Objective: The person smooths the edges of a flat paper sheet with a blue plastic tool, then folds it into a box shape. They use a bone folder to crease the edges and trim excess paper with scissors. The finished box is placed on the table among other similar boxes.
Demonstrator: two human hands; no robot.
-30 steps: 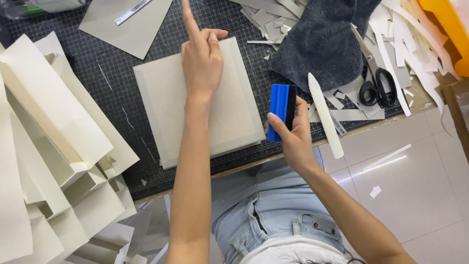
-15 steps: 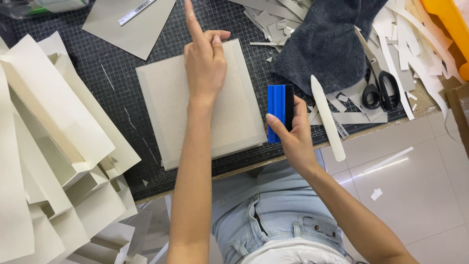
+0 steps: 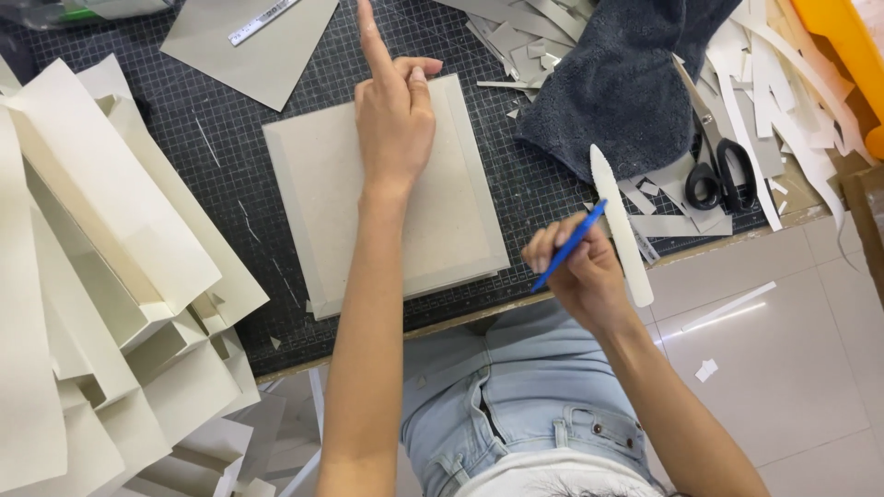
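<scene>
My left hand (image 3: 394, 110) rests on a grey board (image 3: 387, 198) lying on the dark cutting mat (image 3: 212, 156); its index finger points away from me and the other fingers are curled. My right hand (image 3: 575, 267) hovers at the table's front edge and grips a flat blue plastic scraper (image 3: 571, 244), turned edge-on to the camera. A white bone folder (image 3: 622, 225) lies just right of that hand.
Folded cream card pieces (image 3: 101, 276) pile up at the left. A dark blue towel (image 3: 622, 78) lies at the back right, with black-handled scissors (image 3: 718, 170) and paper strips (image 3: 792, 83) beside it. A grey sheet with a ruler (image 3: 262, 20) sits at the back. An orange bin (image 3: 843, 46) stands far right.
My right hand has lifted the blue scraper off the board's right edge and turned it edge-on, drawing it toward me. The left hand has stayed on the board.
</scene>
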